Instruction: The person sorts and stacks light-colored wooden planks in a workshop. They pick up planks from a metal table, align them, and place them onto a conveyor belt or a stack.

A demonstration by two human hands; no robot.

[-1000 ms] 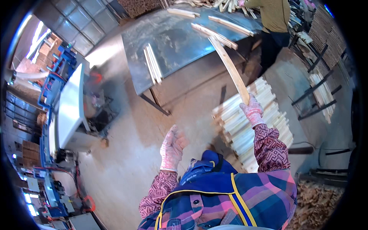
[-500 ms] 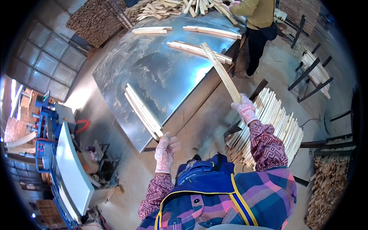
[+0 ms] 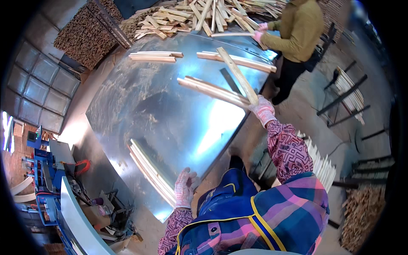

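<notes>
While the person's right hand (image 3: 262,109), in a pale knitted glove with pinkish markings, grips one end of a long, flat, pale wooden strip (image 3: 238,75), the rest of that strip slants up and leftward over a broad, grey, shiny metal table (image 3: 157,102). The fingers are closed around the near end; the far end reaches across the view of two groups of strips. Nearer is a narrow bundle of pale, reddish-edged strips (image 3: 212,90); beyond it lies a second pale wooden bundle (image 3: 238,61).

The left hand (image 3: 185,183), gloved alike, is loosely open—fingers partly curled, nothing visible in its grasp. It is just beside the lower end of a slanting row of pale, straight wooden strips (image 3: 152,172) at the table's near side; whether it touches them cannot be told.

At the far left of the tabletop rests a short group of pale wooden strips (image 3: 155,56). Behind lies a large, tangled heap of loose wooden pieces (image 3: 204,17)—next to it, a co-worker in a mustard-brown top (image 3: 297,32) reaches toward the wood with pink-gloved hands (image 3: 259,35).
</notes>
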